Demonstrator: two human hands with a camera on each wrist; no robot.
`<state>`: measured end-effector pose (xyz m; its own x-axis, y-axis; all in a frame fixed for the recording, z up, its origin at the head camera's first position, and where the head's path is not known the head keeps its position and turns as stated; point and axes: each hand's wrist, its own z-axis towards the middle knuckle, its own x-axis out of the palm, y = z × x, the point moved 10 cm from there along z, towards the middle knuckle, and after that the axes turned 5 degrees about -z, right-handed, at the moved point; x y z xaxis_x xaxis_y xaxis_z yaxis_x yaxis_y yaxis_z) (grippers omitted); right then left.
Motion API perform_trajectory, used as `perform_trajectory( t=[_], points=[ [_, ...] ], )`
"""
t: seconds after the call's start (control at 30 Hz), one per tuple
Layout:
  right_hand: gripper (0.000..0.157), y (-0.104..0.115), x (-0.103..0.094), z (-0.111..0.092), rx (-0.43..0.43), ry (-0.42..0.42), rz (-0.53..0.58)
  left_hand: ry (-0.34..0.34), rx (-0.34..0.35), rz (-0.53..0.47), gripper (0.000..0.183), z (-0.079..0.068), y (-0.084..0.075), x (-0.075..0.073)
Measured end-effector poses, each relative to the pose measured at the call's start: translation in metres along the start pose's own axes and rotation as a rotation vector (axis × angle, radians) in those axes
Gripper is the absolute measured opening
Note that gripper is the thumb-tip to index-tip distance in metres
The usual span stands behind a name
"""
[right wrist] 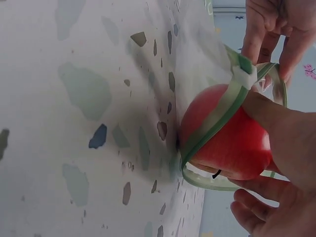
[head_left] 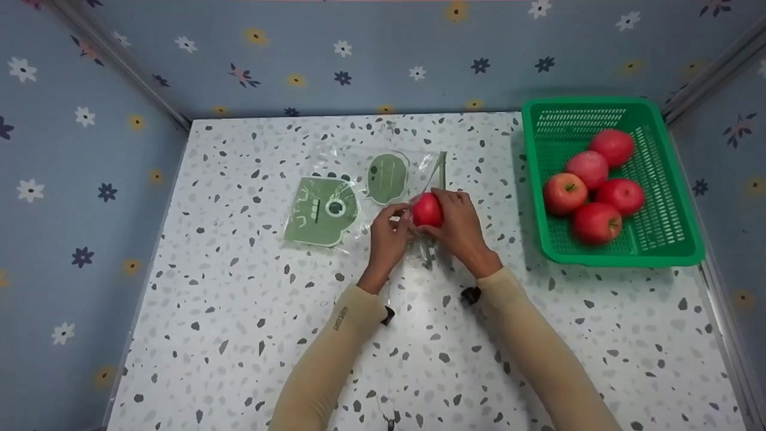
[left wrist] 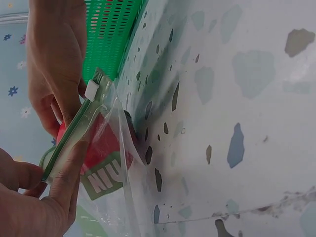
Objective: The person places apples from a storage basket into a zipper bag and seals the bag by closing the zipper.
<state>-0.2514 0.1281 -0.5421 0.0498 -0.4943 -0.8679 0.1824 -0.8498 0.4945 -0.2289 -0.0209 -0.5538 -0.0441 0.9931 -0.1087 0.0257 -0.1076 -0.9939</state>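
A clear zip bag [head_left: 388,179] with a green cartoon print lies on the table, its mouth toward my hands. My left hand [head_left: 388,239] pinches the green-edged mouth of the bag, thumb and fingers on either side of it in the left wrist view. With my right hand [head_left: 464,227] I grip a red apple [right wrist: 232,143], which sits partly inside the bag's opening. The green zip strip [right wrist: 217,118] runs across the apple, and a white slider [right wrist: 244,76] sits on it. In the left wrist view the apple's far side shows red through the plastic.
To the right stands a green plastic basket [head_left: 622,258] holding several red apples [head_left: 597,223]. The speckled white table [head_left: 239,335] meets flowered walls [head_left: 383,54] at the back and sides.
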Motion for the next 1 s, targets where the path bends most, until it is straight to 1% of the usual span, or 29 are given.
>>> perform_trajectory(
  t=[0.13,0.27,0.33,0.43,0.6,0.7,0.77,0.9,1.0],
  points=[
    [0.083,0.0,0.002,0.0,-0.02,0.056,0.013,0.006,-0.001,-0.011,0.023,0.0,0.0,0.0],
    [0.078,0.003,0.001,-0.001,-0.073,0.098,0.013,0.002,0.022,-0.013,0.023,0.001,-0.002,-0.002],
    [0.077,0.004,0.001,-0.001,-0.09,0.106,0.022,0.0,0.033,-0.012,0.023,0.001,-0.003,-0.002],
    [0.077,0.004,0.0,0.0,-0.104,0.094,0.041,0.002,0.038,-0.02,0.024,0.002,-0.004,-0.002],
    [0.075,0.005,-0.001,0.003,-0.116,0.041,0.068,0.011,0.043,-0.038,0.024,0.001,-0.008,-0.002],
    [0.072,0.008,-0.001,0.005,-0.137,0.015,0.065,0.012,0.043,-0.035,0.023,0.001,-0.01,-0.002],
    [0.071,0.01,0.0,0.006,-0.149,0.015,0.05,0.012,0.044,-0.028,0.024,0.001,-0.011,-0.003],
    [0.07,0.014,0.003,0.008,-0.174,0.047,0.023,0.007,0.048,-0.018,0.025,0.002,-0.011,-0.003],
    [0.069,0.016,0.003,0.009,-0.196,0.049,0.014,0.002,0.051,-0.032,0.026,0.002,-0.011,-0.004]
  ],
)
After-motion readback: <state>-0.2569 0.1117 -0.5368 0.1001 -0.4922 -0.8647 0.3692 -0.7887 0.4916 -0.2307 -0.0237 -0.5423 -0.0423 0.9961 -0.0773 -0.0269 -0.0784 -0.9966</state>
